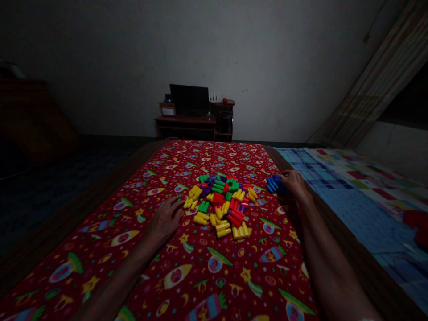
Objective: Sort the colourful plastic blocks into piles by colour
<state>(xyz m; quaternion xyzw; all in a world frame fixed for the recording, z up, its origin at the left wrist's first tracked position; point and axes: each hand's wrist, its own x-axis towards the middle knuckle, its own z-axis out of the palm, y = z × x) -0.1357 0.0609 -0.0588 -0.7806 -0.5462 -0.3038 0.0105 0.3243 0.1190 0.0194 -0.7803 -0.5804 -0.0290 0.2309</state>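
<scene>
A mixed pile of plastic toy blocks (219, 200), shaped like joined rounded tubes in yellow, red, green and purple, lies on a red patterned cloth (207, 254). My left hand (165, 217) rests on the cloth left of the pile, its fingers stretched out. Their tips come close to some yellow blocks (191, 201); whether they touch is unclear. To the right, apart from the pile, a small group of blue blocks (273, 183) sits near the cloth's edge. My right hand (293, 182) is at this group, fingers curled down and closed on a blue block, partly hidden in shadow.
Beyond the cloth's far end, a low desk (187, 119) with a dark monitor (189, 99) stands against the wall. Blue checked bedding (337, 191) lies at the right, under a curtain (371, 84). Dark wooden furniture (30, 111) stands at the left.
</scene>
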